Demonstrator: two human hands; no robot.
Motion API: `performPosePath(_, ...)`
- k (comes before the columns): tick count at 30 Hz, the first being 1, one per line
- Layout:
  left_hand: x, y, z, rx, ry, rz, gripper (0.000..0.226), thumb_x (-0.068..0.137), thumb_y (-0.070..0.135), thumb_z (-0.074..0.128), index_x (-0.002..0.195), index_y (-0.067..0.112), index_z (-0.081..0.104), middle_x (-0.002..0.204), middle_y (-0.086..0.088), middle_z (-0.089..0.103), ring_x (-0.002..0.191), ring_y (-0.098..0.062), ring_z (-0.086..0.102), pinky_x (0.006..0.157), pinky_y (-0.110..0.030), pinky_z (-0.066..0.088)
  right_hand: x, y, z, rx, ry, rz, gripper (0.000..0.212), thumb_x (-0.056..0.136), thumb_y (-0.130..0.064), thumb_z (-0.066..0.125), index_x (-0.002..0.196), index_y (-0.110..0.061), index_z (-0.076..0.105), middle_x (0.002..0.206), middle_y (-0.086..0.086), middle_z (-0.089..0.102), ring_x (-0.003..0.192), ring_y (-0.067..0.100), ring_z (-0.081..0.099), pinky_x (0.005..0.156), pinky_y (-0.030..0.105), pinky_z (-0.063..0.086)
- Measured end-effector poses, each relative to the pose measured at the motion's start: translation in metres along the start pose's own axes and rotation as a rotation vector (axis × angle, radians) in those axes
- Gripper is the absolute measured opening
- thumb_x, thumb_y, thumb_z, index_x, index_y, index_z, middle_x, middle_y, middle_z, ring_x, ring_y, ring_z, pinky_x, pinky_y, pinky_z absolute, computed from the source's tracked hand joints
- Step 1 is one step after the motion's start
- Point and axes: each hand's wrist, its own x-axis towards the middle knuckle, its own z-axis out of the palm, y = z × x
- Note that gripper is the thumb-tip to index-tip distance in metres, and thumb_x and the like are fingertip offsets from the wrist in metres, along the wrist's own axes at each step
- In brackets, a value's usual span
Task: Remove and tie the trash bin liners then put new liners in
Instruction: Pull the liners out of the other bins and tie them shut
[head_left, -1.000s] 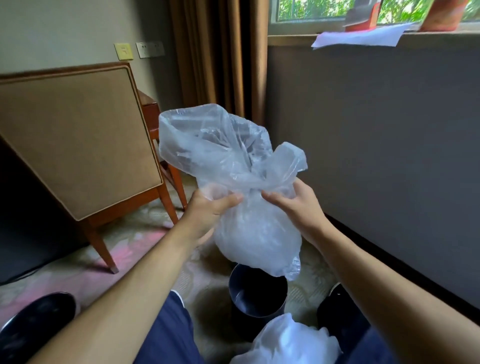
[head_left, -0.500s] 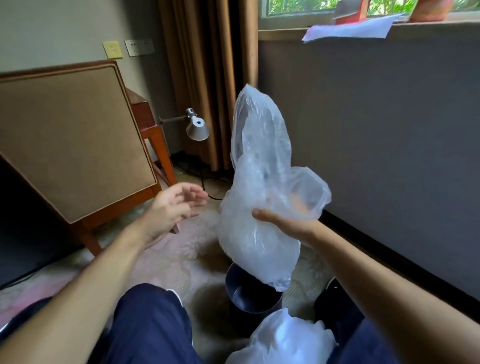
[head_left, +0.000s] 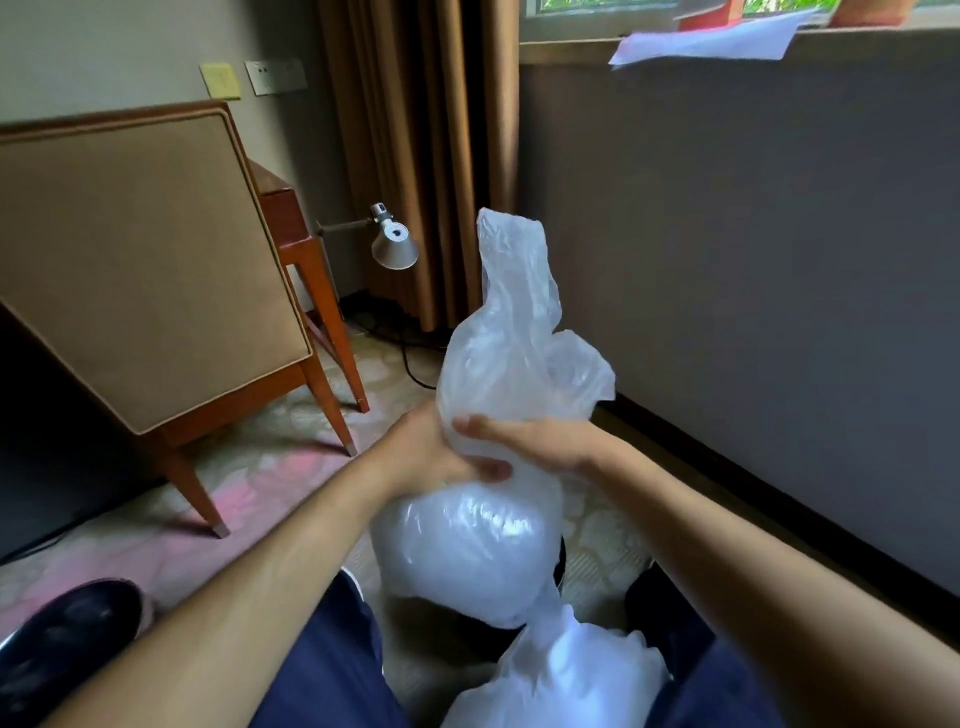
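A clear plastic liner (head_left: 478, 551) puffed with air hangs in front of me, its loose top (head_left: 519, 312) sticking up. My left hand (head_left: 421, 452) and my right hand (head_left: 540, 447) both grip its neck from either side, fingers wrapped round the gathered plastic. The dark trash bin (head_left: 560, 564) stands on the floor below, almost fully hidden by the liner. A second white plastic bag (head_left: 566, 680) lies just in front of the bin, between my knees.
A tan armchair (head_left: 140, 270) with wooden legs stands at left, a small silver lamp (head_left: 395, 247) and a cord beyond it. A grey wall (head_left: 753, 260) runs along the right. Brown curtains hang at the back. A black shoe (head_left: 62, 639) shows at the lower left.
My left hand came back from the open air and closed on the liner's neck beside my right hand. The liner's body has dropped lower and puffed out over the bin.
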Motion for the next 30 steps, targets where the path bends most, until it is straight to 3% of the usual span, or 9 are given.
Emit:
performPosePath(2, 0.001, -0.007, 0.0, 0.037, 0.035, -0.092, 0.049, 0.072, 0.018, 0.086, 0.113, 0.032, 0.065, 0.1, 0.012, 0.071, 0.093, 0.001, 0.066, 0.076, -0.017, 0.048, 0.0, 0.004, -0.006, -0.109, -0.029, -0.002, 0.125, 0.053, -0.088, 0.071, 0.141, -0.003, 0.049, 0.127, 0.008, 0.062, 0.124, 0.021, 0.055, 0.097, 0.022, 0.043)
performPosePath(3, 0.002, -0.01, 0.0, 0.055, 0.046, -0.142, 0.045, 0.074, 0.015, 0.083, 0.112, 0.029, 0.064, 0.096, 0.011, 0.07, 0.088, -0.002, 0.066, 0.069, -0.015, 0.046, 0.0, 0.004, -0.006, -0.137, -0.071, -0.017, 0.125, 0.054, -0.09, 0.068, 0.145, -0.007, 0.046, 0.14, 0.009, 0.057, 0.126, 0.017, 0.054, 0.097, 0.016, 0.044)
performPosePath(6, 0.002, -0.01, 0.003, 0.115, 0.004, -0.21, 0.028, 0.079, 0.012, 0.072, 0.1, 0.026, 0.06, 0.082, 0.006, 0.066, 0.07, -0.006, 0.062, 0.051, -0.013, 0.04, 0.001, 0.012, -0.006, 0.107, -0.063, 0.005, 0.062, 0.08, -0.041, 0.084, 0.134, -0.03, 0.056, 0.13, -0.006, 0.065, 0.116, 0.004, 0.063, 0.096, 0.024, 0.054)
performPosePath(10, 0.002, -0.011, 0.011, 0.257, -0.108, -0.194, 0.03, 0.072, 0.021, 0.054, 0.101, 0.019, 0.063, 0.093, -0.01, 0.069, 0.078, -0.021, 0.066, 0.064, -0.035, 0.057, 0.011, 0.017, 0.002, 0.071, 0.111, -0.043, 0.066, 0.067, -0.047, 0.091, 0.122, -0.029, 0.061, 0.116, -0.007, 0.069, 0.109, 0.009, 0.067, 0.088, 0.026, 0.058)
performPosePath(14, -0.002, -0.016, 0.01, 0.206, -0.079, -0.163, 0.018, 0.081, 0.004, 0.054, 0.073, 0.019, 0.049, 0.073, 0.0, 0.056, 0.071, -0.02, 0.057, 0.06, -0.029, 0.044, 0.02, 0.02, -0.009, -0.189, 0.356, -0.024, 0.022, 0.069, -0.037, 0.073, 0.068, -0.028, 0.054, 0.073, -0.011, 0.063, 0.069, 0.012, 0.06, 0.068, 0.033, 0.051)
performPosePath(18, -0.007, -0.024, 0.002, 0.099, -0.103, -0.199, 0.014, 0.072, 0.014, 0.046, 0.071, 0.0, 0.043, 0.073, -0.008, 0.049, 0.068, -0.022, 0.047, 0.062, -0.041, 0.041, 0.01, 0.022, -0.024, -0.605, 0.515, 0.159, 0.038, 0.082, -0.056, 0.053, 0.079, -0.018, 0.061, 0.079, -0.003, 0.064, 0.076, 0.027, 0.062, 0.066, 0.033, 0.044)
performPosePath(24, -0.008, -0.026, -0.012, 0.223, -0.232, -0.31, 0.007, 0.071, 0.016, 0.045, 0.067, 0.012, 0.042, 0.076, -0.005, 0.05, 0.072, -0.024, 0.048, 0.067, -0.042, 0.039, -0.018, -0.008, -0.055, -0.696, -0.127, 0.513, 0.063, 0.076, -0.078, 0.066, 0.069, -0.016, 0.063, 0.051, -0.007, 0.058, 0.051, 0.016, 0.053, 0.057, 0.027, 0.047)
performPosePath(27, -0.01, -0.013, -0.014, 0.199, -0.286, -0.343, 0.02, 0.066, 0.026, 0.059, 0.062, 0.019, 0.041, 0.067, 0.0, 0.044, 0.063, -0.019, 0.043, 0.063, -0.036, 0.039, -0.028, -0.02, -0.041, -0.25, -0.39, 0.069, 0.021, 0.089, -0.032, 0.077, 0.096, -0.012, 0.073, 0.095, 0.001, 0.077, 0.087, 0.015, 0.071, 0.082, 0.036, 0.05)
performPosePath(30, -0.014, 0.011, -0.01, 0.135, -0.365, -0.349, 0.019, 0.063, 0.02, 0.061, 0.064, 0.016, 0.043, 0.066, 0.002, 0.041, 0.062, -0.014, 0.038, 0.057, -0.027, 0.032, -0.03, -0.013, -0.015, -0.496, -0.269, -0.309, 0.071, 0.078, -0.026, 0.085, 0.141, -0.031, 0.052, 0.144, -0.013, 0.056, 0.14, 0.003, 0.044, 0.112, 0.031, 0.037)
